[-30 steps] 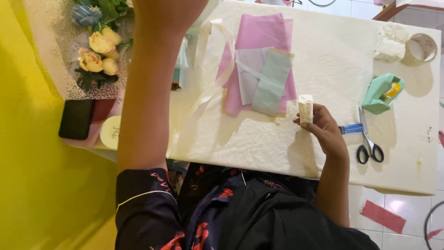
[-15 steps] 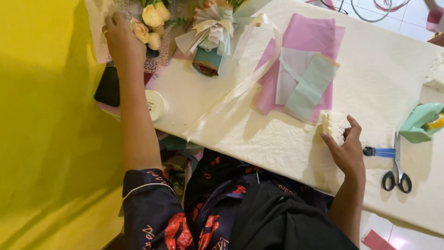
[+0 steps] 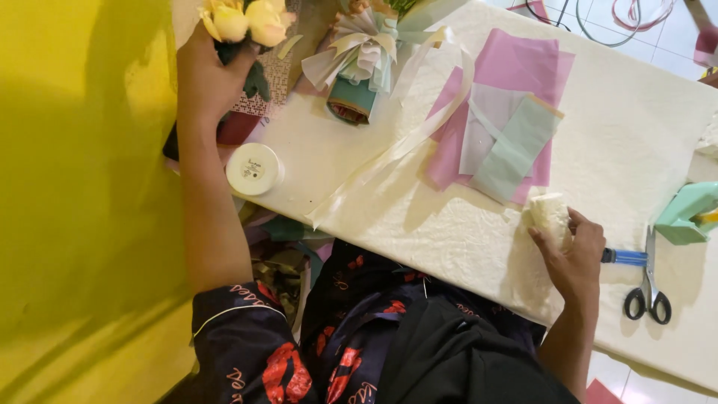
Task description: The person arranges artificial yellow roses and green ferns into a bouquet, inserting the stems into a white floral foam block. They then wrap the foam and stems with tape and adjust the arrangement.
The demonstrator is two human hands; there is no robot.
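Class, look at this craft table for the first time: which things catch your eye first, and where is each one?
The pink paper sheets with a pale green sheet on top lie mid-table. At the top left, the left hand grips yellow roses. Near the front edge, the right hand holds a cream block, with scissors to its right.

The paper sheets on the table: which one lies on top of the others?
The pale green sheet. It lies slanted over the white sheet, and both rest on the big pink sheets, which spread widest underneath.
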